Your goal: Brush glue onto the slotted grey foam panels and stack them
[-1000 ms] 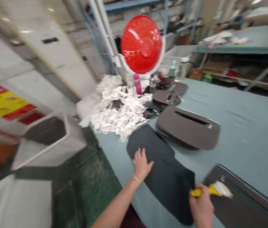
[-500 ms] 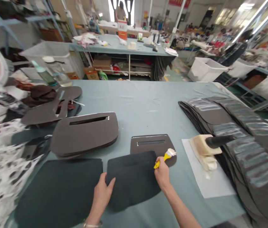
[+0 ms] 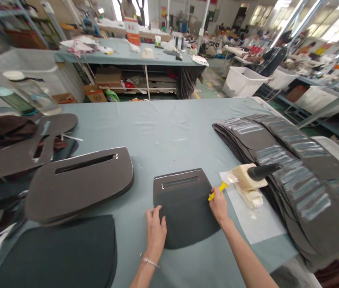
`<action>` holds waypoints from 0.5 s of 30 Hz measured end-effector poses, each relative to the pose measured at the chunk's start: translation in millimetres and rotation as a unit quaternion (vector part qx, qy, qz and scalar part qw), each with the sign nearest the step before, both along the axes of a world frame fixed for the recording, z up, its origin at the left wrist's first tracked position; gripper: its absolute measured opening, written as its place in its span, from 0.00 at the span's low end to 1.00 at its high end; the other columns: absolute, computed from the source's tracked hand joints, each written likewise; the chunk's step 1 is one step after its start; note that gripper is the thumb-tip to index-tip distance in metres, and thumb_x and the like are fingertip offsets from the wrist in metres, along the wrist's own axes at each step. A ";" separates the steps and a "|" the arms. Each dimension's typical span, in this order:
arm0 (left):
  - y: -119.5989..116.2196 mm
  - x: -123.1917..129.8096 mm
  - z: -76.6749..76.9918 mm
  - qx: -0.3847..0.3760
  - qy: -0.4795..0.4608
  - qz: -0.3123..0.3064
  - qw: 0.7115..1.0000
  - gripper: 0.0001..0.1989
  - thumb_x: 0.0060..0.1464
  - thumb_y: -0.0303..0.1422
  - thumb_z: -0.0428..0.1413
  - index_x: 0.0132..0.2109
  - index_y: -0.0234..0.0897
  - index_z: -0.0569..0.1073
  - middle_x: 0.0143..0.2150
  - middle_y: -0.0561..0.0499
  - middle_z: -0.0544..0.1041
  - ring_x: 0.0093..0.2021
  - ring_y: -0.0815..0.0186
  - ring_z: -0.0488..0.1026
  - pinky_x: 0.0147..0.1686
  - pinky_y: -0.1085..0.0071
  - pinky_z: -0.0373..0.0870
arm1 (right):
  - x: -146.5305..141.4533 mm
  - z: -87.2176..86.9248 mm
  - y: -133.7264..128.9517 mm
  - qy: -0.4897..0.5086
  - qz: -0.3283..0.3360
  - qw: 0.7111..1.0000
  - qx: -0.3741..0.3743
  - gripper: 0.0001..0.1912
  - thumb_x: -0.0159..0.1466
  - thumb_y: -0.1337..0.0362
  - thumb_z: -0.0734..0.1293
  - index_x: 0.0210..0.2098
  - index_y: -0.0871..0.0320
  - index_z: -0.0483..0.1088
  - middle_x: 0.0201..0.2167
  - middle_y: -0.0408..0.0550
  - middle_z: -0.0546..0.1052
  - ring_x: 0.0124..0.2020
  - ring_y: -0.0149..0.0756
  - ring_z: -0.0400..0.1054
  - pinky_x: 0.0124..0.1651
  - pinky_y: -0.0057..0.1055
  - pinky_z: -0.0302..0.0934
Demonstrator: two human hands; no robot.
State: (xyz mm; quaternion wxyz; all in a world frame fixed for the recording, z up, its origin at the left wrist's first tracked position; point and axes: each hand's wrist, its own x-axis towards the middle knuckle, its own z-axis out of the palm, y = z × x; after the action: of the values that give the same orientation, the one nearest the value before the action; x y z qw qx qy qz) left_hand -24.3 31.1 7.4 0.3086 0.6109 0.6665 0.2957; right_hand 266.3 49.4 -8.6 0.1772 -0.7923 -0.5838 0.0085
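Observation:
A dark green-black panel (image 3: 189, 220) lies over the lower part of a grey-brown slotted piece (image 3: 191, 174), whose narrow slot still shows above it. My left hand (image 3: 155, 228) is at the panel's left edge, fingers bent and thumb on its surface. In my right hand (image 3: 219, 206) is a yellow-handled brush (image 3: 219, 191), its bristles coated with white paste and pointing up and right. That hand also touches the panel's right edge. Just beyond the brush stands a cream container (image 3: 245, 178) with a black nozzle, on a white sheet (image 3: 256, 224).
Stacked grey-brown pieces (image 3: 280, 172) with glossy streaks cover the right side. On the left lie a larger slotted piece (image 3: 82, 186) and a stack of dark panels (image 3: 58, 252). Bottles (image 3: 34, 94) stand at the far left. Another table (image 3: 106, 56) is beyond.
The dark panel has moved up and right, now squared over the slotted piece. Both hands travelled with it, the brush staying in my right hand. The view has swung right.

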 end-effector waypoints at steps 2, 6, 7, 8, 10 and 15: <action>0.1 -0.5 -2.9 -0.005 0.017 -0.003 1.000 0.15 0.56 0.31 0.46 0.50 0.37 0.66 0.46 0.45 0.61 0.47 0.61 0.66 0.48 0.60 0.69 | 0.0 0.8 0.6 -0.023 0.004 1.000 0.007 0.11 0.57 0.74 0.59 0.40 0.59 0.63 0.31 0.48 0.66 0.34 0.36 0.61 0.34 0.28 0.53; 3.0 -1.8 -3.8 0.006 0.042 -0.007 0.999 0.15 0.56 0.33 0.45 0.50 0.37 0.66 0.46 0.45 0.62 0.46 0.61 0.66 0.46 0.62 0.68 | 2.8 14.5 -1.9 -0.056 -0.004 0.998 0.007 0.08 0.61 0.66 0.61 0.41 0.60 0.65 0.33 0.52 0.69 0.37 0.40 0.62 0.36 0.30 0.55; 3.8 -2.5 -2.5 0.017 0.054 -0.004 0.998 0.15 0.56 0.35 0.46 0.49 0.36 0.66 0.45 0.45 0.63 0.46 0.61 0.66 0.46 0.61 0.68 | 4.5 20.7 -4.1 -0.060 -0.005 0.998 0.005 0.09 0.63 0.63 0.60 0.41 0.60 0.66 0.33 0.52 0.70 0.37 0.40 0.63 0.36 0.30 0.55; 4.2 -3.6 -0.7 0.030 0.068 0.001 0.997 0.15 0.55 0.37 0.48 0.48 0.36 0.67 0.44 0.45 0.63 0.46 0.60 0.65 0.46 0.61 0.67 | 6.6 27.8 -7.5 -0.061 -0.005 0.998 0.004 0.11 0.64 0.61 0.59 0.42 0.60 0.67 0.32 0.52 0.70 0.36 0.40 0.63 0.36 0.31 0.55; 2.6 -7.7 4.0 0.045 0.092 0.012 0.995 0.13 0.54 0.42 0.49 0.39 0.36 0.68 0.39 0.47 0.66 0.42 0.61 0.66 0.44 0.62 0.66 | 12.5 44.4 -18.6 -0.050 -0.007 0.999 0.015 0.16 0.66 0.57 0.58 0.45 0.59 0.69 0.31 0.52 0.71 0.34 0.39 0.64 0.36 0.31 0.56; -12.1 -30.8 12.1 -0.097 0.088 -0.013 0.991 0.18 0.56 0.46 0.41 0.23 0.41 0.54 0.19 0.58 0.55 0.22 0.69 0.53 0.26 0.72 0.55 | 40.0 87.5 -67.5 0.062 -0.093 0.985 0.134 0.20 0.65 0.53 0.56 0.45 0.59 0.71 0.36 0.53 0.74 0.37 0.39 0.67 0.41 0.33 0.60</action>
State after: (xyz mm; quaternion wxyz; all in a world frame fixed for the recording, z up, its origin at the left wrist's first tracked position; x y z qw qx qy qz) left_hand -55.1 19.1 19.5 0.3106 0.6105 0.7083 0.1709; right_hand 306.3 -18.1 78.9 0.3176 -0.8104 -0.4909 -0.0367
